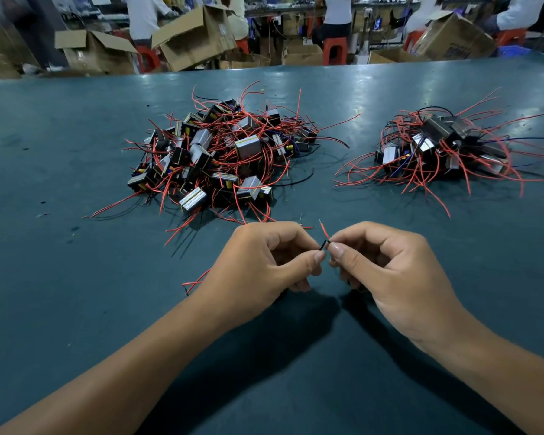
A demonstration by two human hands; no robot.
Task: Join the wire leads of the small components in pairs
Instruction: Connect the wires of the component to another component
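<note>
My left hand (266, 262) and my right hand (387, 268) meet just above the green table (76, 277), fingers curled. Between their thumbs and forefingers they pinch a short black wire lead (323, 245), and a red lead (324, 230) sticks up just behind it. More red wire (195, 281) trails out from under my left hand; any component in the palms is hidden. A large pile of small black and silver components with red leads (223, 155) lies beyond my hands at centre. A smaller pile (443, 149) lies at the right.
Past the table's far edge stand open cardboard boxes (195, 36), red stools (335, 50) and several seated people. Small dark specks lie on the table at the left.
</note>
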